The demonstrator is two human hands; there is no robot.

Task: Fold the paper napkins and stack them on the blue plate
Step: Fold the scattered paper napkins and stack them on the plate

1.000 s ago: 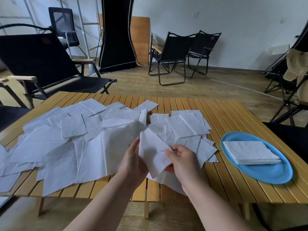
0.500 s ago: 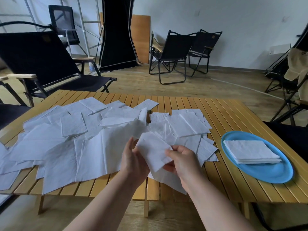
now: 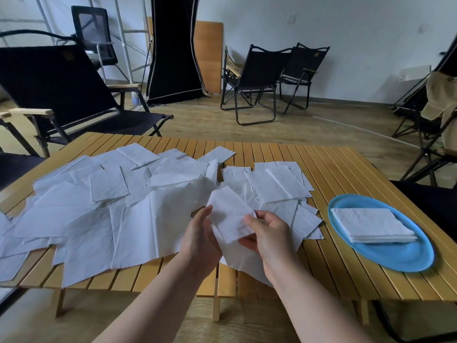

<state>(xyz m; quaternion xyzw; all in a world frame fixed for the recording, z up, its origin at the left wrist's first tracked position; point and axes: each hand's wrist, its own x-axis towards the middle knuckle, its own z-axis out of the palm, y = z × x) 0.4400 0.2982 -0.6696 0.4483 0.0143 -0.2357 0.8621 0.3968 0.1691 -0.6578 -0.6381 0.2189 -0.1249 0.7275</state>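
Your left hand (image 3: pixel 201 237) and right hand (image 3: pixel 268 235) are both pinching one napkin (image 3: pixel 230 217) in curled fingers above the desk (image 3: pixel 346 174); the blue plate (image 3: pixel 395 256) is holding a folded stack (image 3: pixel 372 225).

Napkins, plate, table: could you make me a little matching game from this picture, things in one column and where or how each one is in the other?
Things:
1. held napkin
2. folded stack
3. blue plate
4. loose napkins

States:
A. spread over the left and middle of the slatted table
B. on the table's right side, bearing napkins
C. gripped between the left hand and right hand
D. lying neatly on the plate

Pairs: 1-C, 2-D, 3-B, 4-A
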